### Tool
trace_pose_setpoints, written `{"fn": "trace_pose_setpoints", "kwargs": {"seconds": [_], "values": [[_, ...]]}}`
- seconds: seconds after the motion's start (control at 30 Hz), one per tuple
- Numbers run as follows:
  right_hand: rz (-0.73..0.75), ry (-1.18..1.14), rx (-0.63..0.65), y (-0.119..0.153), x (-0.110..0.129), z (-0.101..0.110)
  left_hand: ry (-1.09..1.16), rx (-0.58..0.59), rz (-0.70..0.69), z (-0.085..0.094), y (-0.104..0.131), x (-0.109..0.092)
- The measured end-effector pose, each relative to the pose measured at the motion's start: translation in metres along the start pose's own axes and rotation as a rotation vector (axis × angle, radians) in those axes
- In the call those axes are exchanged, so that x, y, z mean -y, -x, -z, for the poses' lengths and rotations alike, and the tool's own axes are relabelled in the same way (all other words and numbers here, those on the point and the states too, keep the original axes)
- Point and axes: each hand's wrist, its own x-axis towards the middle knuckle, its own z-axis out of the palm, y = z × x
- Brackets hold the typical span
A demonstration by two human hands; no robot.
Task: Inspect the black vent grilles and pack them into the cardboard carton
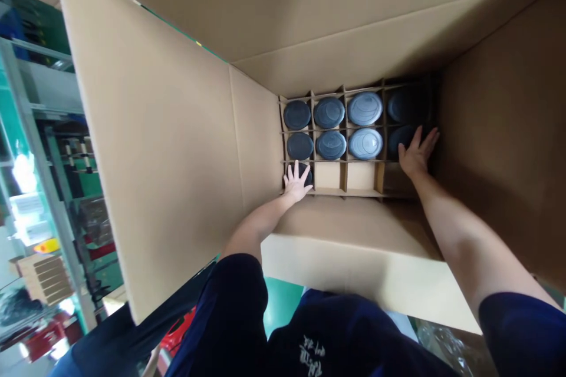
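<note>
Deep inside a large cardboard box, a cardboard divider grid holds several dark, round-topped objects; I cannot make out their exact kind. My left hand lies with fingers spread over the dark round object in the near left cell, partly hiding it. At the right end, my right hand reaches down with its fingers apart, against the dark round object in the middle row. Shadow covers that corner, so contact there is hard to judge. Two near-row cells between my hands show bare cardboard.
Tall open flaps surround the opening, with a wide left flap and a right wall. Beyond the left flap stand a metal rack and a slatted carton. Clear plastic wrap lies at lower right.
</note>
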Motion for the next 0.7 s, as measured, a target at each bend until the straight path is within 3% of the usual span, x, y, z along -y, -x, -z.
{"fn": "trace_pose_setpoints", "kwargs": {"seconds": [0.17, 0.3, 0.37, 0.43, 0.47, 0.53, 0.63, 0.7], "values": [[0.050, 0.108, 0.108, -0.004, 0.021, -0.011, -0.159, -0.034, 0.039, -0.001, -0.004, 0.007], [-0.101, 0.143, 0.126, -0.009, 0.038, -0.001, -0.277, -0.062, -0.014, 0.000, -0.011, 0.014], [-0.158, 0.137, 0.191, -0.006, 0.051, 0.018, -0.302, -0.084, 0.007, 0.002, -0.011, 0.015], [-0.120, 0.107, 0.262, -0.001, 0.064, 0.043, -0.323, -0.143, 0.038, 0.007, -0.006, 0.012], [-0.076, 0.086, 0.289, 0.003, 0.069, 0.057, -0.338, -0.169, 0.011, 0.009, -0.002, 0.009], [0.016, 0.040, 0.325, 0.019, 0.077, 0.086, -0.378, -0.153, -0.172, 0.012, 0.005, -0.001], [0.220, -0.116, 0.346, 0.070, 0.072, 0.128, -0.440, 0.012, -0.506, 0.011, 0.005, -0.015], [0.405, -0.312, 0.315, 0.121, 0.057, 0.155, -0.495, 0.066, -0.532, 0.008, -0.005, -0.022]]}}
